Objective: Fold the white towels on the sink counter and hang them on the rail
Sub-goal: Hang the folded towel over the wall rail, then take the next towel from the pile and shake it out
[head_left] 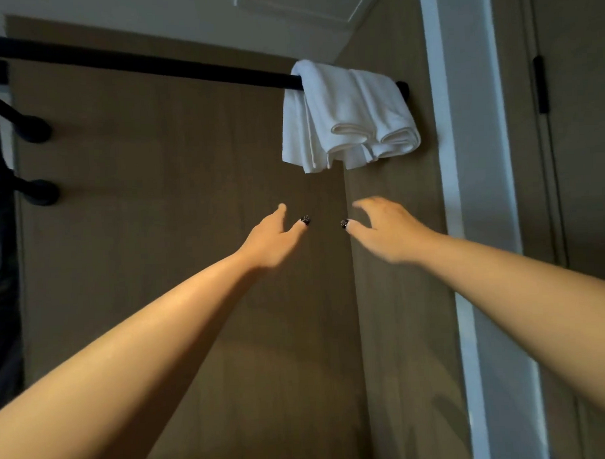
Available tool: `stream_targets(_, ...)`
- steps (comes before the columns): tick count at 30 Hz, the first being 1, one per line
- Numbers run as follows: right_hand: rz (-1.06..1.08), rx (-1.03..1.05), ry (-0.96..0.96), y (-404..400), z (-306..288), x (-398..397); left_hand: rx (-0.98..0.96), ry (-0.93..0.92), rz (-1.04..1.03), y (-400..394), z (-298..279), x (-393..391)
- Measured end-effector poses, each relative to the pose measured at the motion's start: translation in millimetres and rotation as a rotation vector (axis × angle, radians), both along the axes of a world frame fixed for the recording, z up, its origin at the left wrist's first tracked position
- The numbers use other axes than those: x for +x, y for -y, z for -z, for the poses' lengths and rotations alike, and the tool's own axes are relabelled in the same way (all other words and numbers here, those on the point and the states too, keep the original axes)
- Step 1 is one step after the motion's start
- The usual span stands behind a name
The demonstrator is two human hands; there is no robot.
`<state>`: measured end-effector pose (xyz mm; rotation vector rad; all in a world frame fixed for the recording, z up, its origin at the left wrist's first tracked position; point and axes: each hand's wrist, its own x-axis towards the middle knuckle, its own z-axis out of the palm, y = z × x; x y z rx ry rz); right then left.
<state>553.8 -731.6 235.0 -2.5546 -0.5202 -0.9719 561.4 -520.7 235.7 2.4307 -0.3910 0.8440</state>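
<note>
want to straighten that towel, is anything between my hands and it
Nothing visible. The left hand and right hand are raised, open and empty, just below the white towel draped over the black rail, with only bare wall behind the gap.

Open gap below the folded white towels (345, 114), between them and the raised left hand (272, 239) and right hand (383, 231), neither holding anything. Black rail (144, 65): bare along its whole left stretch; right end taken by the towels. Obstacles: brown wall panel (177, 206) directly behind; white door frame (463, 155) just right of the towels; black hooks (34, 159) at far left.
</note>
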Motion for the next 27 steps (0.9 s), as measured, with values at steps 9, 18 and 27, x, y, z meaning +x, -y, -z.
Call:
stream_targets(9,0.023,-0.209,-0.108,-11.0,25.2,-68.4,0.337,-0.013,-0.061,-34.5,38.3,-81.3)
stream_targets(18,-0.064,-0.307,-0.233,-24.2,83.7,-120.8,0.212,-0.182,-0.091,-56.9,126.5,-141.3)
stream_targets(27,-0.213,-0.422,-0.303,-67.7,151.9,-161.3,0.167,-0.229,-0.139,-106.8,201.5,-205.5)
